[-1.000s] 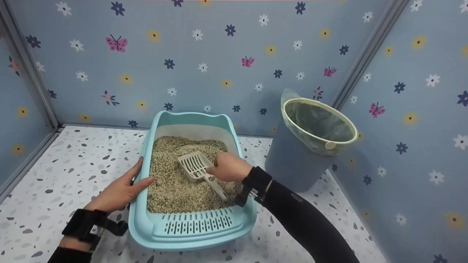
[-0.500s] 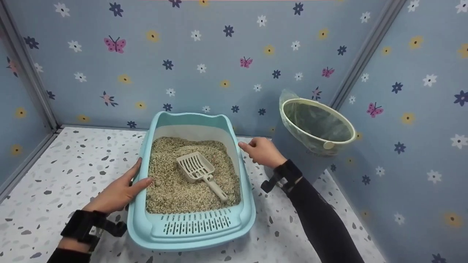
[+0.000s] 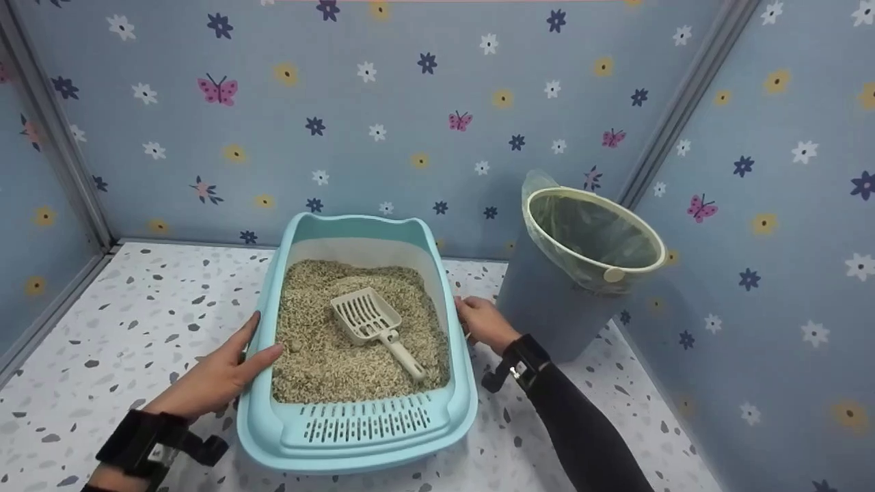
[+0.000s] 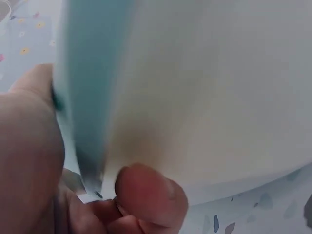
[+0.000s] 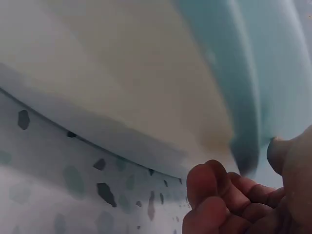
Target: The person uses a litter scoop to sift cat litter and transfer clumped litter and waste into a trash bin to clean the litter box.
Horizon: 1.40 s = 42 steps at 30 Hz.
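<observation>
A light-blue litter box [image 3: 355, 456] with a slotted front step stands on the floor, filled with tan granular litter [image 3: 307, 372]. On the litter lies a beige slotted scoop [image 3: 403, 355], its handle toward the front right; neither hand touches it. My left hand [image 3: 215, 383] grips the box's left rim, thumb over the top. In the left wrist view its fingers [image 4: 151, 195] curl beneath the rim against the pale outer wall. My right hand [image 3: 487, 324] holds the right rim. Seen from the right wrist, the curled fingers [image 5: 209, 183] are below the rim, with the thumb at its outer side.
To the right stands a grey-blue bin [image 3: 547, 307] with a cream ring [image 3: 653, 242] and a thin plastic liner [image 3: 536, 183]. Flowered blue panels [image 3: 383, 89] close off the back and sides. Speckled white flooring [image 3: 157, 307] extends around the box.
The right hand leaves the scoop lying on the litter, moves right past the rim, then lowers onto the box's right side. My left hand stays at the left rim.
</observation>
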Motion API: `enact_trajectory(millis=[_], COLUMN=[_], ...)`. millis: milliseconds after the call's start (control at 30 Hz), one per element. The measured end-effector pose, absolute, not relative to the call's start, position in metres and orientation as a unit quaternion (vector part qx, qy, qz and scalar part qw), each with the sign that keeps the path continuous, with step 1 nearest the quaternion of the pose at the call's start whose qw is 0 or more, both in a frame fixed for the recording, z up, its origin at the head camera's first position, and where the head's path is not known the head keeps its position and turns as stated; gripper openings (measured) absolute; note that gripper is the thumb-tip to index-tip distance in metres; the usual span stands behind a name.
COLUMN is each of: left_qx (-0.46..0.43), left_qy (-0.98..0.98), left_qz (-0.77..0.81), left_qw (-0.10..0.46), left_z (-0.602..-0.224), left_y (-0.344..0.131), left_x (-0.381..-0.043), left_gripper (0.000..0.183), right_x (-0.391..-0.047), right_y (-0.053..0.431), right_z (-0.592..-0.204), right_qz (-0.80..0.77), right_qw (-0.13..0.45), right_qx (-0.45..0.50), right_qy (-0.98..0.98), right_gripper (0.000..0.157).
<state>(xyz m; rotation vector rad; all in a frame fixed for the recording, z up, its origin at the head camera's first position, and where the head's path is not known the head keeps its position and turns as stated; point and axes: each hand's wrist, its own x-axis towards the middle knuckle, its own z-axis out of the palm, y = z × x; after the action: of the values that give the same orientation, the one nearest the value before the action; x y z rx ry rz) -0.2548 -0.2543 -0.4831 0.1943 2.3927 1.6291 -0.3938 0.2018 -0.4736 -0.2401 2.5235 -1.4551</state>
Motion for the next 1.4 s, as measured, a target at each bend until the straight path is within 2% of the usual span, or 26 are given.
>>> enact_trajectory(millis=[133, 233, 600, 867, 1067, 1200, 1400], left_qx=[0.063, 0.059, 0.084, 0.088, 0.077, 0.042, 0.0], left_qy=[0.811, 0.824, 0.834, 0.789, 0.81, 0.849, 0.876], left_qz=[0.564, 0.546, 0.534, 0.579, 0.551, 0.5, 0.465], left_qw=[0.143, 0.137, 0.114, 0.186, 0.188, 0.165, 0.13], left_z=[-0.479, -0.476, -0.478, -0.478, -0.475, -0.471, -0.472], left_y=[-0.25, -0.246, -0.246, -0.276, -0.285, -0.277, -0.263], left_x=[-0.24, -0.233, -0.235, -0.256, -0.257, -0.233, -0.204], left_gripper=[0.11, 0.114, 0.107, 0.097, 0.098, 0.105, 0.105], right_x=[-0.39, -0.39, -0.383, -0.348, -0.327, -0.34, -0.378], right_y=[0.198, 0.195, 0.196, 0.187, 0.186, 0.191, 0.191], right_z=[-0.486, -0.492, -0.497, -0.504, -0.51, -0.508, -0.501], right_qz=[-0.517, -0.548, -0.564, -0.616, -0.63, -0.633, -0.626], right_qw=[0.116, 0.118, 0.103, 0.102, 0.103, 0.109, 0.09], right_qx=[-0.076, -0.078, -0.09, -0.062, -0.034, -0.015, 0.013], right_qy=[0.844, 0.824, 0.814, 0.778, 0.769, 0.766, 0.775], right_gripper=[0.06, 0.066, 0.067, 0.05, 0.048, 0.047, 0.046])
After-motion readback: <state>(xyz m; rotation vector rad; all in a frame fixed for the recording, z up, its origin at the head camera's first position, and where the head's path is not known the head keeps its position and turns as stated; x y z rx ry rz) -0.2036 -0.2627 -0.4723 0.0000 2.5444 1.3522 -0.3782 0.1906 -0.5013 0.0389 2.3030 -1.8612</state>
